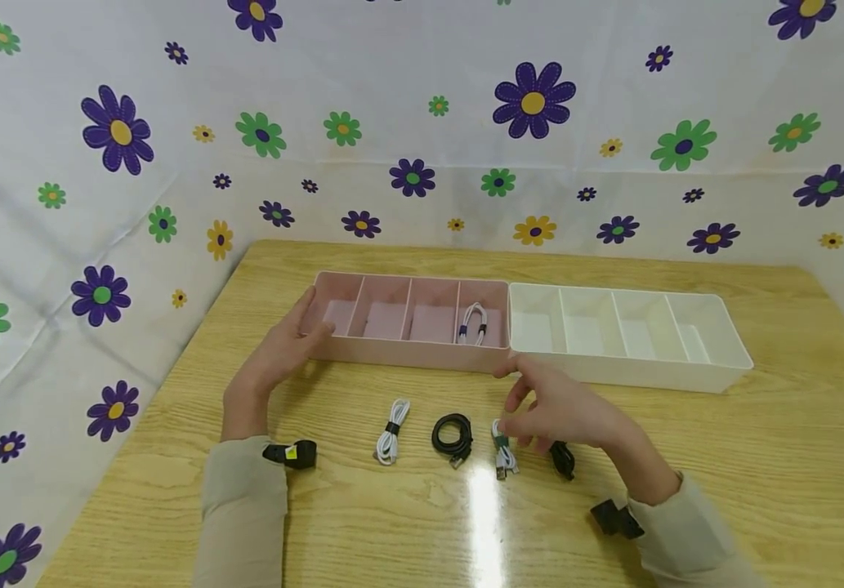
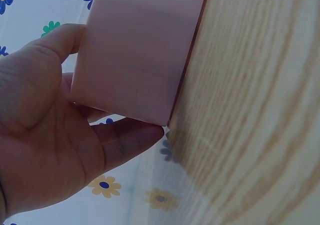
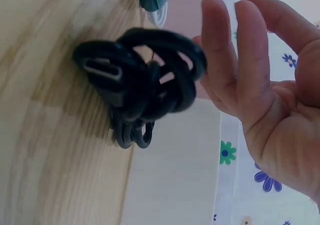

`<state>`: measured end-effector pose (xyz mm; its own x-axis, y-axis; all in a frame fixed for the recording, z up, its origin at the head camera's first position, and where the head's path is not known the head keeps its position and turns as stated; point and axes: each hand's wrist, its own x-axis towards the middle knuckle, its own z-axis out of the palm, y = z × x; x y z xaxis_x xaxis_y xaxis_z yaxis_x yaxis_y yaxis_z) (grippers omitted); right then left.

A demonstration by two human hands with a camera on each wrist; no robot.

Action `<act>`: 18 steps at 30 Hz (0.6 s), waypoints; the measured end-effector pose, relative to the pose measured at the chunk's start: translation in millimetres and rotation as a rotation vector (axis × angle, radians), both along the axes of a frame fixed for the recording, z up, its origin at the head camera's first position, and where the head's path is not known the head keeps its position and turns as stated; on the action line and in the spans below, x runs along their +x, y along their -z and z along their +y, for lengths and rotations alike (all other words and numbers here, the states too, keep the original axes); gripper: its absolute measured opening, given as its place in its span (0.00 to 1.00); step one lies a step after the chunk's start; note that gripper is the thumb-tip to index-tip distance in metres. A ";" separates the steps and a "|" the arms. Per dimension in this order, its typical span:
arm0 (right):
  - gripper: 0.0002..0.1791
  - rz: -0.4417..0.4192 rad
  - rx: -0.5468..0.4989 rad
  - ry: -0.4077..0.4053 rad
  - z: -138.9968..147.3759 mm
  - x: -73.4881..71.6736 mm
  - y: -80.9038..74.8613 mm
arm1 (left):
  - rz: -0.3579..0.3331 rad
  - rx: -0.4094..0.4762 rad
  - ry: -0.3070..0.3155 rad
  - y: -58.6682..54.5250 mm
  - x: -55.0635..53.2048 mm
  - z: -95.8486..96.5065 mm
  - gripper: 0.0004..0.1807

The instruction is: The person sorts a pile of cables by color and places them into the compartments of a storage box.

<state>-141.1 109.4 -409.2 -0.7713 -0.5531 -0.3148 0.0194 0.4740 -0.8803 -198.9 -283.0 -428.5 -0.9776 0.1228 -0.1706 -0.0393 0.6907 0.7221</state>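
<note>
My left hand point(image 1: 278, 347) holds the left end of a pink divided box point(image 1: 407, 351), thumb at the front rim and fingers along the end wall, as the left wrist view point(image 2: 125, 50) shows from close by. Over the table my right hand point(image 1: 564, 404) hovers with bent, spread fingers and nothing between them. Just below its fingertips lies a white cable with a green band point(image 1: 501, 441), and under the palm is a bundled black cable point(image 3: 145, 80). Farther left are a coiled black cable point(image 1: 442, 445) and a white cable with a black band point(image 1: 389, 437).
A white divided box point(image 1: 635, 371) adjoins the pink box's right end. Inside the pink box's rightmost compartment stands a looped white cable point(image 1: 475, 309). Behind the wooden table point(image 1: 363, 531) hangs a flowered white cloth point(image 1: 392, 82).
</note>
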 end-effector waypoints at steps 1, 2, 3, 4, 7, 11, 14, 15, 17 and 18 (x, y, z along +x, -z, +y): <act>0.34 0.011 0.019 -0.011 -1.3 1.7 -0.2 | -0.002 0.001 -0.002 -0.1 0.2 0.4 0.42; 0.34 0.020 0.037 -0.023 -2.6 3.2 0.0 | -0.004 0.002 -0.004 -0.2 0.4 0.8 0.42; 0.35 0.028 0.050 -0.037 -3.8 4.7 0.0 | -0.005 0.002 -0.005 -0.2 0.5 1.0 0.42; 0.35 0.033 0.063 -0.049 -4.9 6.0 0.1 | -0.008 0.001 -0.008 -0.2 0.6 1.2 0.42; 0.37 0.045 0.091 -0.081 -8.0 8.8 1.7 | -0.010 -0.001 -0.012 0.0 0.6 1.6 0.42; 0.38 0.082 0.134 -0.106 -12.5 10.6 6.7 | -0.005 -0.003 -0.013 0.1 0.6 1.1 0.42; 0.38 0.139 0.172 -0.118 -15.5 11.6 10.7 | 0.000 -0.002 -0.012 0.2 0.7 0.6 0.42; 0.37 0.160 0.182 -0.117 -16.3 11.9 11.5 | 0.001 -0.001 -0.014 0.4 0.6 0.5 0.42; 0.37 0.204 0.212 -0.113 -18.0 12.5 12.7 | 0.001 0.004 -0.013 0.6 0.1 0.4 0.42; 0.37 0.230 0.226 -0.112 -18.8 12.6 13.2 | 0.001 0.006 -0.013 0.4 -0.1 0.6 0.42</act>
<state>-128.4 90.6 -422.3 -0.7747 -0.5746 -0.2639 -0.2307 0.6455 -0.7281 -199.0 -282.4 -428.9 -0.9793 0.1115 -0.1687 -0.0470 0.6860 0.7261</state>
